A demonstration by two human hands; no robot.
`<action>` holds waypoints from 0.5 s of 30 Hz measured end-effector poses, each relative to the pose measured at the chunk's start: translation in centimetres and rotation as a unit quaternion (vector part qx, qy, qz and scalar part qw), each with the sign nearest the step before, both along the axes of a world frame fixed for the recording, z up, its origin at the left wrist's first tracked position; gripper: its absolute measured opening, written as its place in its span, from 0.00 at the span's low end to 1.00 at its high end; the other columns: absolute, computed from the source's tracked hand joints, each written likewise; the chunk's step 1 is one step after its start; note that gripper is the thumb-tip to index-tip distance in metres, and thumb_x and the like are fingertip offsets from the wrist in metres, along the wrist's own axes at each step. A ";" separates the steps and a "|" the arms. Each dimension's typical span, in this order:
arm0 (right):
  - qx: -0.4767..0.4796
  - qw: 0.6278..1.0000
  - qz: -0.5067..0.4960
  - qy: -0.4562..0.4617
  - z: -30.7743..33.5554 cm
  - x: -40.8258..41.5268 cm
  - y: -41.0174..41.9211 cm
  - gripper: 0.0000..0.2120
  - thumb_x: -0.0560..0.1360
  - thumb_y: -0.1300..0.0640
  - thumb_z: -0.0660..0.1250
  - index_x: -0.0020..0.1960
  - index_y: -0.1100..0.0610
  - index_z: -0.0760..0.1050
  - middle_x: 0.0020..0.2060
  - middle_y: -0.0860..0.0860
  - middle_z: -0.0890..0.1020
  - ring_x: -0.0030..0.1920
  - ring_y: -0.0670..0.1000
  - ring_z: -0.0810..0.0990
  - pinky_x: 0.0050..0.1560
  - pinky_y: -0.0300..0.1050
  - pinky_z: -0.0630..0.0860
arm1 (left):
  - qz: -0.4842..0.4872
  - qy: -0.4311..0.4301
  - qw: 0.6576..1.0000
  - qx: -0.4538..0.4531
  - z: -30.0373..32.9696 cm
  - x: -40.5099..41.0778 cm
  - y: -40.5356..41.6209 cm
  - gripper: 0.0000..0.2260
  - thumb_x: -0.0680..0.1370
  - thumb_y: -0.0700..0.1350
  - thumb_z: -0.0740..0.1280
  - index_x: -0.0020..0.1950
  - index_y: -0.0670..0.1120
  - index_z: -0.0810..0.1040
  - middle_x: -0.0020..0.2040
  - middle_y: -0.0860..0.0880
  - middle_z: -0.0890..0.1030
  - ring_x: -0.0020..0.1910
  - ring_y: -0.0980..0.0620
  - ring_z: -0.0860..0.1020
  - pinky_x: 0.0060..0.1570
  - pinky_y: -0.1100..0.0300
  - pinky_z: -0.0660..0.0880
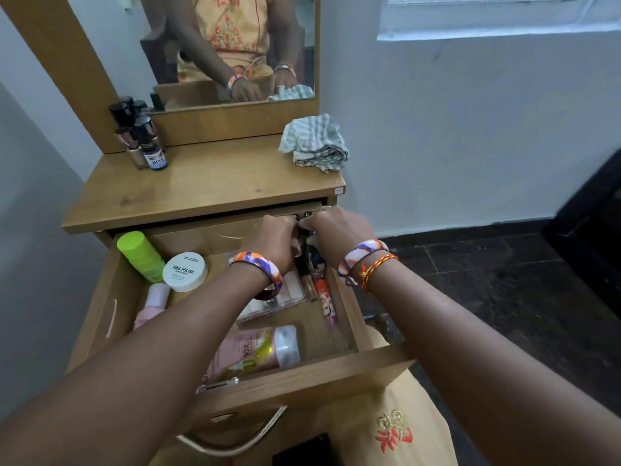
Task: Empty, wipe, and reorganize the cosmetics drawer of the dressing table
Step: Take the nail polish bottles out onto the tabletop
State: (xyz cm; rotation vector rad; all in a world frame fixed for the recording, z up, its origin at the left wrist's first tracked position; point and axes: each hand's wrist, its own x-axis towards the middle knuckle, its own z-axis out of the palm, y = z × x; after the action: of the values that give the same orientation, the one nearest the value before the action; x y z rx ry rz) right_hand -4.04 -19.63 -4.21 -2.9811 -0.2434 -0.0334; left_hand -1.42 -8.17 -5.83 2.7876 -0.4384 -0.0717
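The cosmetics drawer (304,381) of the dressing table stands pulled open. Both my hands reach into its back right corner, close together. My left hand (276,242) has its fingers curled round small dark cosmetic sticks (305,237). My right hand (337,232) pinches the tops of the same cluster. Exactly what each hand holds is partly hidden. In the drawer lie a green bottle (139,255), a white nail polish remover jar (184,272), a pink bottle (156,302), a clear palette case (285,297), a pink tube (242,348) and an orange-capped tube (326,299).
A checked cloth (314,144) lies crumpled at the back right of the tabletop (201,186). Several dark-capped bottles (141,139) stand at its back left, below the mirror (235,45). A white wall is on the right, above a dark floor (504,280).
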 end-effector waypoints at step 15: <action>0.035 0.998 -0.029 -0.035 5.8 1.4 1.3 0.11 0.75 0.62 0.64 0.52 0.49 0.80 0.47 0.50 0.80 0.46 0.51 0.77 0.42 0.42 0.71 | 0.004 -0.026 0.993 -0.118 7.0 1.3 6.2 0.07 0.70 0.35 0.72 0.47 0.42 0.82 0.48 0.45 0.83 0.45 0.51 0.78 0.46 0.63 0.72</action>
State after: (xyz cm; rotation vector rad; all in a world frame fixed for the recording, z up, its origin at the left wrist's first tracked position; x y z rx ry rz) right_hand -2.65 -18.36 1.56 -2.9200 -0.1596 -0.1500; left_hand -0.14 -1.93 1.14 2.5625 -0.4190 0.0510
